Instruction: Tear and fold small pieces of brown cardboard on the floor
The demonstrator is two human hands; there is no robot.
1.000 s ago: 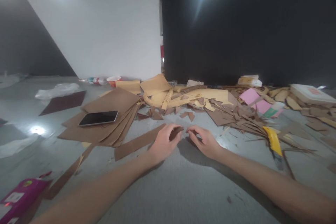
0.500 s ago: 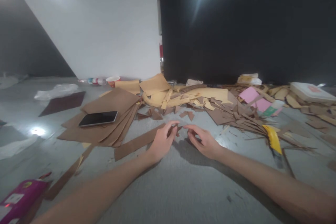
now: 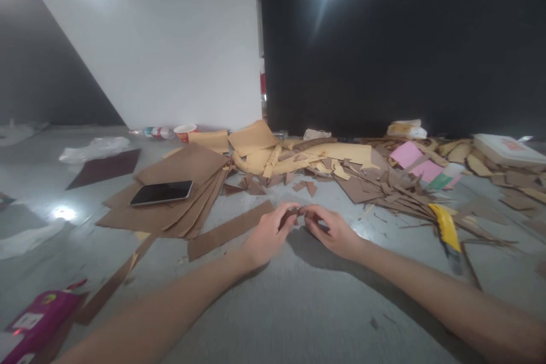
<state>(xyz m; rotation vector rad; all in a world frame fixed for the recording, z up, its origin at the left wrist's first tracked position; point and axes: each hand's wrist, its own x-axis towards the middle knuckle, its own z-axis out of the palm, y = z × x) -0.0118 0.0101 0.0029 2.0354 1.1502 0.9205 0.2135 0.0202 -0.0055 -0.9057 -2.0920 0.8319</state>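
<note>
One small brown piece, just right of long brown strip, narrow between fingers of our left hand. Our right hand touches it; firm pinch, cannot tell. Shallow hold could let it slip. Long axis seemingly left-right, mostly hidden; facing unclear. Phone left of strip, yellow-handled cutter well right.

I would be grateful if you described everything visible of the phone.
The phone is a slim slab with rounded corners, a dark, glossy-looking screen and a pale, metallic-looking edge. It lies flat, screen up, its long side roughly crosswise, on the stacked brown sheets on the left. The screen looks unlit; neither hand touches it.
</note>
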